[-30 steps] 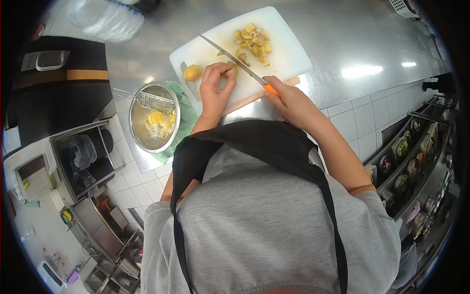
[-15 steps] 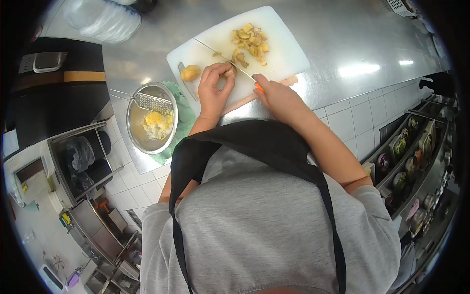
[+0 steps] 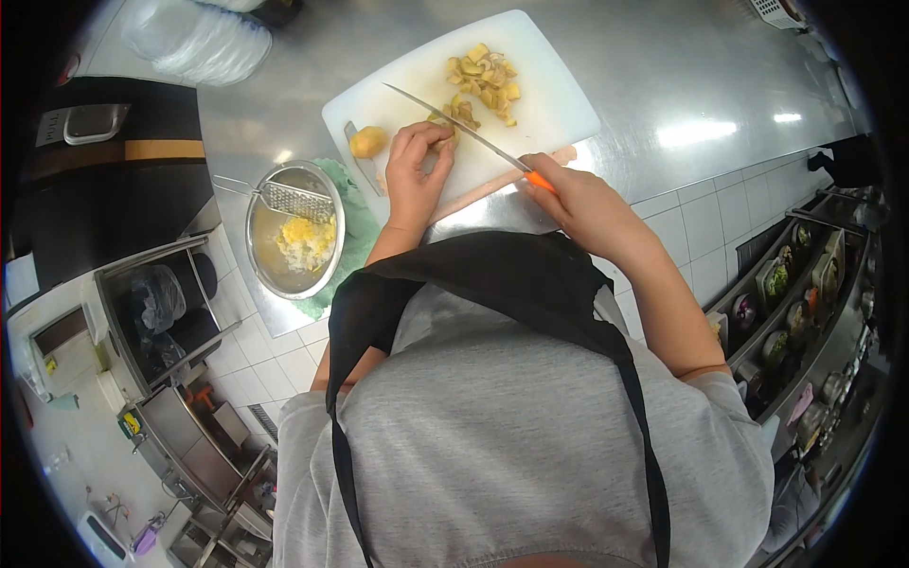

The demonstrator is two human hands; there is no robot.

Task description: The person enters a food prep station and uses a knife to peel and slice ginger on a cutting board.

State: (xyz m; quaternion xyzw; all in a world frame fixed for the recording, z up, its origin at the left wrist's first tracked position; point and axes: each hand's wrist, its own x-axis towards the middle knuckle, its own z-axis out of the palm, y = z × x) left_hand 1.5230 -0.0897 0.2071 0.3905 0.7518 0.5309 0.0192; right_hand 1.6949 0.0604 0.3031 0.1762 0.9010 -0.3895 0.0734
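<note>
My right hand (image 3: pixel 582 206) is closed round the orange handle of a long knife (image 3: pixel 464 125), its blade slanting up and left over the white cutting board (image 3: pixel 559 85). With bent fingers my left hand (image 3: pixel 417 170) grips a small yellowish-brown piece of food (image 3: pixel 445 134), mostly covered by the fingers. Cut pieces (image 3: pixel 488 76) lie in a heap beyond the blade, with a few more close beside it. A whole peeled yellowish piece (image 3: pixel 368 142) rests at the board's left end, near the board's handle slot.
A metal bowl (image 3: pixel 262 237) with yellow and white shreds and a grater (image 3: pixel 298 201) stands left of the board, partly on a green cloth (image 3: pixel 360 218). Plastic-wrapped containers (image 3: pixel 204 43) are at the upper left. Trays of vegetables (image 3: pixel 776 279) stand at the right.
Since half a second ago, my right hand has moved right and down, drawing the knife back and showing the flat of its blade. My left hand has barely moved.
</note>
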